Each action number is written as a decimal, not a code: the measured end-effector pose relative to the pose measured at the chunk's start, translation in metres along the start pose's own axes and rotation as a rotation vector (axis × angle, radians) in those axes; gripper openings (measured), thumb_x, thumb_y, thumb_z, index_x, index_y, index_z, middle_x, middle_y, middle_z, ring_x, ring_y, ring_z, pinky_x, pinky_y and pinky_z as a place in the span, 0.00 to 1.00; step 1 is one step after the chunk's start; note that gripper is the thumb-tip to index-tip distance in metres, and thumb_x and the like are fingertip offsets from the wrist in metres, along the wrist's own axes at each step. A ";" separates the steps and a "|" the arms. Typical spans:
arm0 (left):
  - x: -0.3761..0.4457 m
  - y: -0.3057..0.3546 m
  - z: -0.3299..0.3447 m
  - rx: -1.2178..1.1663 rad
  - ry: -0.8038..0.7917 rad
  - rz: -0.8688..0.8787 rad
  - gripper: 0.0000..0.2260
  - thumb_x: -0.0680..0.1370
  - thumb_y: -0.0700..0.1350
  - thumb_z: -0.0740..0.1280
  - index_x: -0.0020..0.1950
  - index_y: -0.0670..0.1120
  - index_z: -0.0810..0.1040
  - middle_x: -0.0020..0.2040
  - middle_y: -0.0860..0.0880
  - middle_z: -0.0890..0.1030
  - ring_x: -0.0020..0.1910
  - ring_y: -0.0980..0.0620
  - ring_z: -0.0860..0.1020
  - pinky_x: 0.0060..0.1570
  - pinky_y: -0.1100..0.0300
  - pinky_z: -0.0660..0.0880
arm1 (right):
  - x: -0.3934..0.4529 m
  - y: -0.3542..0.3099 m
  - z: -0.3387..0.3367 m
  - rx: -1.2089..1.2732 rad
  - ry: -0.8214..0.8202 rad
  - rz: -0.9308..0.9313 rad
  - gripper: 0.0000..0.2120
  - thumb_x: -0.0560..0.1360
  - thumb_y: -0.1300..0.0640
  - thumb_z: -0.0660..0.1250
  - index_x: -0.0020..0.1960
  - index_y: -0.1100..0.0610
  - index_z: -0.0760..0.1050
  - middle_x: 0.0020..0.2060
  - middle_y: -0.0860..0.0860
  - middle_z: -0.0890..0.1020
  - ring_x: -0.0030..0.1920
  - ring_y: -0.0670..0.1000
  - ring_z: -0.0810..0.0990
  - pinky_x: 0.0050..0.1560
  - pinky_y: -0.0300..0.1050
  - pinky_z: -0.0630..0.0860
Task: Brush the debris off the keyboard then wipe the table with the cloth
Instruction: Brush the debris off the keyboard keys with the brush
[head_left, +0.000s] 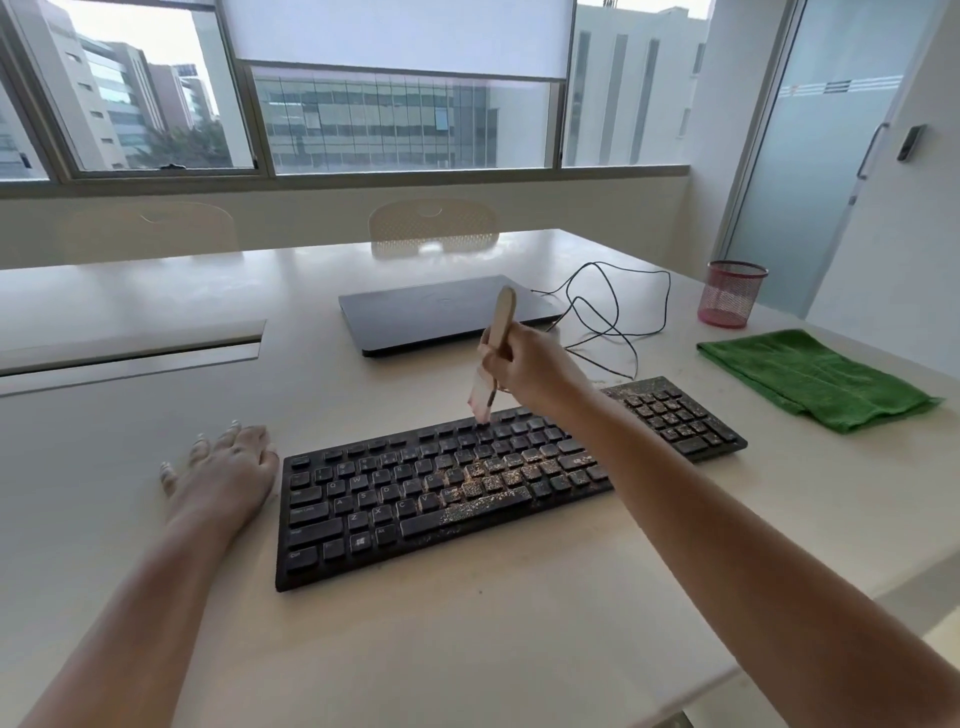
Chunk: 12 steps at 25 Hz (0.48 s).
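A flat black keyboard (498, 483) lies mid-table, gritty tan debris (485, 488) over its centre and number pad; a folded green terry cloth (815, 382) lies well right, near a pink mesh cup (730, 293); a closed laptop (447, 312) and looped cable (613, 317) sit behind; the right hand (524, 366) grips a wooden-handled brush (493, 348), bristles touching the top key row; the left hand (228, 465) rests flat, fingers spread, beside the keyboard's left end.

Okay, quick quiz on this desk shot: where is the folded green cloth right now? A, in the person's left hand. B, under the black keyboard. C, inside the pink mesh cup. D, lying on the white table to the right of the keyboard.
D: the folded green cloth lies flat on the white table, right of the black keyboard, untouched by either hand.
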<state>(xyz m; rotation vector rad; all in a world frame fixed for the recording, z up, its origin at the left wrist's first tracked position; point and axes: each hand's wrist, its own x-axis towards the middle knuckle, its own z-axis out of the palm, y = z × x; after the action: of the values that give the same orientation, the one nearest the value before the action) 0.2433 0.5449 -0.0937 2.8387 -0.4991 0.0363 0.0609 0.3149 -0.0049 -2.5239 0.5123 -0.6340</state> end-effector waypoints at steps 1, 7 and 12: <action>0.000 0.000 0.000 0.001 -0.002 0.001 0.20 0.82 0.51 0.50 0.74 0.52 0.60 0.77 0.51 0.56 0.76 0.45 0.52 0.72 0.41 0.48 | -0.003 0.001 0.003 -0.060 -0.026 -0.017 0.13 0.80 0.51 0.57 0.58 0.58 0.72 0.40 0.51 0.80 0.28 0.45 0.72 0.29 0.42 0.73; 0.002 -0.001 0.002 0.000 -0.010 -0.004 0.20 0.82 0.52 0.50 0.75 0.52 0.60 0.77 0.51 0.56 0.76 0.45 0.52 0.72 0.40 0.47 | -0.015 -0.002 -0.022 -0.283 -0.054 0.034 0.18 0.81 0.46 0.51 0.58 0.55 0.75 0.36 0.49 0.79 0.29 0.47 0.74 0.32 0.44 0.77; 0.002 -0.001 0.001 -0.001 -0.003 0.002 0.20 0.82 0.51 0.50 0.75 0.52 0.60 0.77 0.51 0.56 0.76 0.45 0.53 0.72 0.40 0.48 | -0.012 -0.060 0.023 0.304 -0.238 -0.158 0.13 0.77 0.53 0.63 0.56 0.58 0.79 0.38 0.45 0.81 0.27 0.36 0.73 0.30 0.30 0.71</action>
<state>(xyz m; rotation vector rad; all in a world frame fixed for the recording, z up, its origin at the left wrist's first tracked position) 0.2451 0.5449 -0.0951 2.8383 -0.5019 0.0320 0.0772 0.3768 0.0053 -2.3205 0.1211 -0.4213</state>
